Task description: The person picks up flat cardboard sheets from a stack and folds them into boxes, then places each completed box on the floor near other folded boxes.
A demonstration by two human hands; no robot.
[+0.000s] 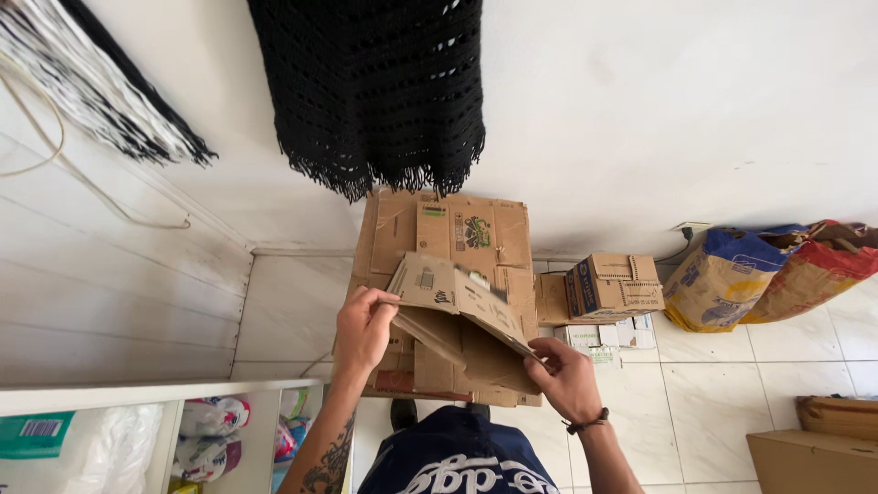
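Both my hands hold a flattened brown cardboard box [462, 316] in front of my chest. My left hand [363, 327] grips its left edge with the fingers curled over the top flap. My right hand [567, 375], with a dark band on the wrist, grips its lower right edge. Behind it a larger flattened cardboard sheet [448, 229] leans upright against the white wall.
A black crocheted garment [375, 91] with fringe hangs above the cardboard. A small closed cardboard box [613, 285] sits on the tiled floor, with two coloured sacks [732, 279] to its right. More boxes [814, 453] lie at lower right. A white shelf [137, 398] with packages is at lower left.
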